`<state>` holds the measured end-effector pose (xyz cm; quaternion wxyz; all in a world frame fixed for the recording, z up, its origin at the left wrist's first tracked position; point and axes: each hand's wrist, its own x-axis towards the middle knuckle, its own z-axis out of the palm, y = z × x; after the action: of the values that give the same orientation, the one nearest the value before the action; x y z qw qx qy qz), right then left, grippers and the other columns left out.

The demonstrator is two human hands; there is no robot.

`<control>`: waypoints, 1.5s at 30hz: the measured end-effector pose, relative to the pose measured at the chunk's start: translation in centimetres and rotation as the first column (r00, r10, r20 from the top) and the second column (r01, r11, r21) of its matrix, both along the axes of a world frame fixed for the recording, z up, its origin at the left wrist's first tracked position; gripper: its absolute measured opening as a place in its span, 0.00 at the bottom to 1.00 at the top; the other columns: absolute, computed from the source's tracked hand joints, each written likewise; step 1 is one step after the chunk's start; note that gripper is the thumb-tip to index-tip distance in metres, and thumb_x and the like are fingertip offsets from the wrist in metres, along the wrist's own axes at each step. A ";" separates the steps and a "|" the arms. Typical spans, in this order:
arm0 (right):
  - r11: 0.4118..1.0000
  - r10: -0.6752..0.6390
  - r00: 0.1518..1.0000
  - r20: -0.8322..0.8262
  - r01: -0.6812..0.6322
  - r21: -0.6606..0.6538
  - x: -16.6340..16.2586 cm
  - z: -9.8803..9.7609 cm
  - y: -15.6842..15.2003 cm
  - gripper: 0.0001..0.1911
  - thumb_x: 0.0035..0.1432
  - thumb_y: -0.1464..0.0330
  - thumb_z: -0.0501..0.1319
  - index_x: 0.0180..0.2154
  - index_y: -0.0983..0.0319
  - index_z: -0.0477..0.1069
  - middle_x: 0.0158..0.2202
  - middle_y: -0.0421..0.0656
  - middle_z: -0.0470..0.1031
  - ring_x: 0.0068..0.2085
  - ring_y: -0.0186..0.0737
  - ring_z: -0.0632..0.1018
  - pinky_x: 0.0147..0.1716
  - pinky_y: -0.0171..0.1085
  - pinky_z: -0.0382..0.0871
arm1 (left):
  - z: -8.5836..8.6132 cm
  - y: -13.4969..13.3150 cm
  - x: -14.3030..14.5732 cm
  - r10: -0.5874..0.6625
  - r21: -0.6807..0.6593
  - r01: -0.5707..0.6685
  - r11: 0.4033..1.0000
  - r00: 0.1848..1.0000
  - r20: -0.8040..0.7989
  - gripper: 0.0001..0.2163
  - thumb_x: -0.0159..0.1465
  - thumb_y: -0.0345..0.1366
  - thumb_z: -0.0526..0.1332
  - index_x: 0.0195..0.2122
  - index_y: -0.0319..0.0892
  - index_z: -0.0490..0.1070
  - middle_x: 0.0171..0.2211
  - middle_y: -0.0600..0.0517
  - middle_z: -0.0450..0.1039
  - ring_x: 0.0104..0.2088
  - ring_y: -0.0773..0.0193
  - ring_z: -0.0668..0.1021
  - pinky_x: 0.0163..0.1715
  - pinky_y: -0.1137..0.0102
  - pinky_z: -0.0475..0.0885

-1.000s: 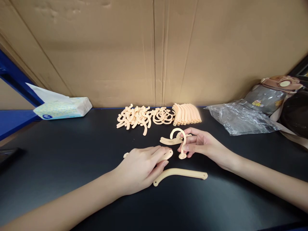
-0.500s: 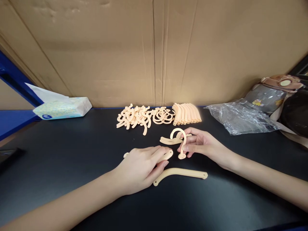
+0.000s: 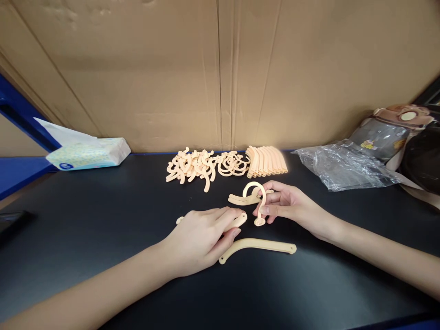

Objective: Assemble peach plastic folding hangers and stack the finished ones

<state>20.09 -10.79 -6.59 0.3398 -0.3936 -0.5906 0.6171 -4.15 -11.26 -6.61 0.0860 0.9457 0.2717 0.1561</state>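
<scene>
My left hand [image 3: 206,238] is closed around a beige plastic strip [image 3: 239,221], whose end with a small hole sticks out past the fingers. Most of that strip is hidden under the hand; a pale tip [image 3: 179,220] shows on its far side. Between thumb and fingers, my right hand [image 3: 283,204] grips a beige plastic hook [image 3: 264,197], its curve upward and its flat round foot pointing down. Just below both hands lies a long bent strip [image 3: 261,244] with a hole at each end. More curved strips [image 3: 237,200] rest behind the hook, partly covered by it.
At the back of the black table [image 3: 220,302] lie a heap of short curved pieces [image 3: 192,167], a pile of hooks [image 3: 232,164] and a row of long strips [image 3: 266,161]. A tissue pack [image 3: 89,153] is at left, clear plastic wrap [image 3: 347,167] and a bottle [image 3: 381,133] at right.
</scene>
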 end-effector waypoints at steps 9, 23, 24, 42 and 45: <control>1.000 -0.007 1.000 -0.027 0.006 -0.025 0.1 0.2 -0.1 0.14 0.55 0.66 0.66 0.40 0.60 0.64 0.36 0.42 0.78 0.37 0.38 0.80 0.34 0.35 0.72 | -0.1 0.0 0.1 0.032 0.046 -0.034 0.998 0.999 0.025 0.11 0.64 0.30 0.51 0.47 0.43 0.64 0.32 0.53 0.72 0.30 0.65 0.74 0.24 0.74 0.62; 0.995 -0.062 0.996 -0.061 0.057 -0.087 0.3 0.3 0.0 0.18 0.53 0.66 0.68 0.43 0.58 0.65 0.35 0.37 0.73 0.35 0.32 0.77 0.35 0.32 0.74 | -0.1 0.1 0.2 -0.025 0.048 0.026 0.999 0.999 -0.030 0.11 0.69 0.32 0.50 0.51 0.42 0.63 0.35 0.52 0.70 0.35 0.63 0.71 0.26 0.72 0.64; 0.994 -0.069 0.996 -0.062 0.064 -0.091 0.3 0.2 0.0 0.19 0.53 0.66 0.68 0.45 0.58 0.65 0.35 0.37 0.73 0.35 0.32 0.77 0.35 0.32 0.75 | -0.1 0.1 0.1 -0.022 0.051 0.024 0.998 0.999 -0.029 0.11 0.69 0.32 0.50 0.52 0.43 0.63 0.36 0.52 0.71 0.36 0.63 0.71 0.26 0.72 0.64; 0.992 -0.084 0.996 -0.022 0.081 -0.096 0.0 0.1 0.2 0.25 0.52 0.65 0.69 0.50 0.57 0.64 0.37 0.39 0.73 0.37 0.34 0.77 0.34 0.33 0.76 | -0.6 0.3 0.1 -0.057 0.106 0.060 0.992 0.998 -0.031 0.12 0.72 0.34 0.48 0.53 0.42 0.65 0.35 0.51 0.71 0.36 0.62 0.73 0.31 0.70 0.66; 0.993 -0.073 0.997 -0.023 0.070 -0.099 0.1 -0.1 0.3 0.25 0.52 0.66 0.69 0.51 0.57 0.64 0.36 0.39 0.73 0.36 0.34 0.77 0.32 0.32 0.76 | -0.7 0.3 0.2 -0.062 0.155 0.065 0.986 0.998 -0.025 0.12 0.72 0.35 0.47 0.53 0.42 0.64 0.34 0.51 0.71 0.35 0.62 0.72 0.31 0.70 0.66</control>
<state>20.19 -10.48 -6.66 0.3498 -0.4223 -0.5407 0.6380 -3.98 -10.97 -7.27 0.0142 0.9592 0.2294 0.1646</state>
